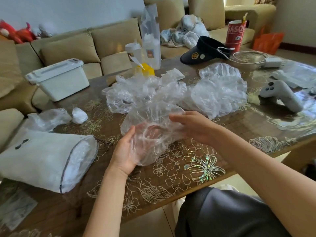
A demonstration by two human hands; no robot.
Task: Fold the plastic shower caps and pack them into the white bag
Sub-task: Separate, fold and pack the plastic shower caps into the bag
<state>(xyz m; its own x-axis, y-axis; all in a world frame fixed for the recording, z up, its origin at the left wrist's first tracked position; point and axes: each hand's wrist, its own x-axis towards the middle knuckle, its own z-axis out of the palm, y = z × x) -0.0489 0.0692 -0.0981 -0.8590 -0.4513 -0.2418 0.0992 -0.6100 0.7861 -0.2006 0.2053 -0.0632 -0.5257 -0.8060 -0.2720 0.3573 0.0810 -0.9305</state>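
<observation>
A clear plastic shower cap (150,132) was held over the near edge of the flower-patterned table (172,183), caught between both hands of a seated person. The left hand (124,151) was turned palm up beneath the cap, its fingers curled into the crumpled film and its thumb laid along the cap's left rim. The right hand (193,125) was set against the cap's right side, fingers stretched almost straight. The two hands were kept apart, with the cap spanning the gap between them.

The white bag (41,159) was laid on its side at the table's left edge, its mouth turned towards the hands, and clear plastic was seen packed inside it. A heap of loose caps (218,94) was spread across the middle of the table, reaching towards the far edge.

A white lidded box (59,79) was placed at the far left corner, a black visor (203,50) near the far edge and a grey game controller (280,93) by the right edge. A tan sofa (68,45) was seen beyond the table.
</observation>
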